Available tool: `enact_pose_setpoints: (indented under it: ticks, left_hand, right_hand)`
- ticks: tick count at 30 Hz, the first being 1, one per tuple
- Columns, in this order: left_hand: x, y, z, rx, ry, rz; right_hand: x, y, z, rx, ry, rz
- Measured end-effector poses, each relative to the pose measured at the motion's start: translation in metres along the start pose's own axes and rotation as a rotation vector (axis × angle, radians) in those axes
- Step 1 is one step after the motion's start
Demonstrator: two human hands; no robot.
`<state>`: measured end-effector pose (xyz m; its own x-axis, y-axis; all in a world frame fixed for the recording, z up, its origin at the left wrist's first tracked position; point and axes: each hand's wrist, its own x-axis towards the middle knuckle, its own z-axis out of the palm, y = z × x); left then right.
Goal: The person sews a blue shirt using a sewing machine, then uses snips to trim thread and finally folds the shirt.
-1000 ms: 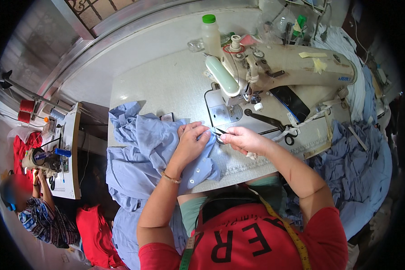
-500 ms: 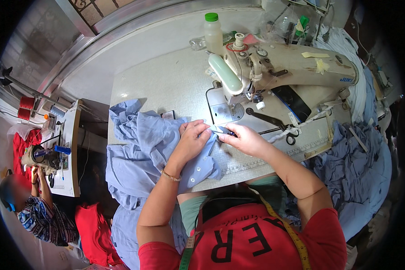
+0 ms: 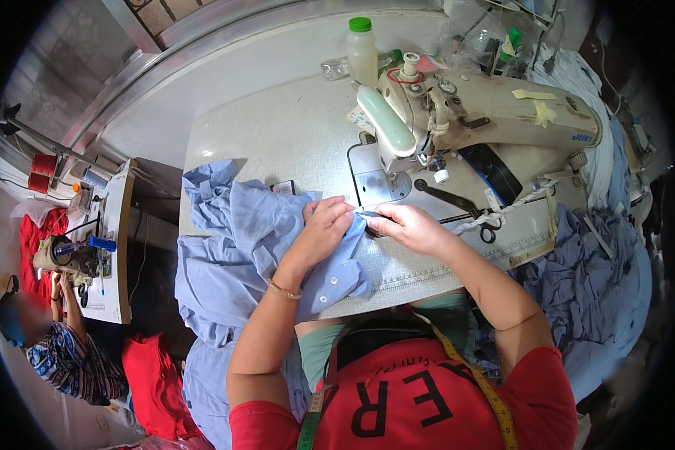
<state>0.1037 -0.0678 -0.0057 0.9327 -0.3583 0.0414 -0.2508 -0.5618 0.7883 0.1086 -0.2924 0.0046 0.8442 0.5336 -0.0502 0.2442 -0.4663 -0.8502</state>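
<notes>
A light blue buttoned shirt (image 3: 259, 217) lies bunched on the sewing table, its lower part hanging over the front edge. My left hand (image 3: 328, 226) is closed on the shirt's edge, just in front of the needle plate. Close beside it, my right hand (image 3: 411, 228) pinches at the same edge with thumb and forefinger. A small bluish tip shows between its fingers; whether it is cloth or a small tool I cannot make out. Behind my hands stands a cream sewing machine (image 3: 502, 112), its needle area free of the shirt.
Black-handled scissors (image 3: 488, 232) lie right of my right hand. A green-capped bottle (image 3: 362, 60) stands behind the machine. Blue garments (image 3: 577, 277) are heaped at the right. At the far left, another person (image 3: 75, 360) works at a second machine (image 3: 56, 255). A tape measure (image 3: 495, 401) hangs around my neck.
My right fingers have closed in on the shirt edge, and the dark blue piece that showed in them is now mostly hidden. My left hand stays nearly in place. The view has shifted slightly.
</notes>
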Motion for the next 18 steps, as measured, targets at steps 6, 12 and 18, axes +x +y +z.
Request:
enact_pose_setpoints:
  ticks: [6,12,18]
  left_hand:
    - [-0.003,-0.001,0.007,0.002,0.129,0.067]
    - [-0.011,0.03,0.005,0.579,0.384,0.504]
    - [-0.014,0.03,0.007,0.702,0.412,0.634]
  right_hand:
    - [0.001,0.014,0.001,0.219,-0.038,-0.025]
    - [-0.016,-0.001,-0.02,-0.002,0.085,0.027]
    - [-0.026,-0.019,-0.019,-0.751,0.273,-0.306]
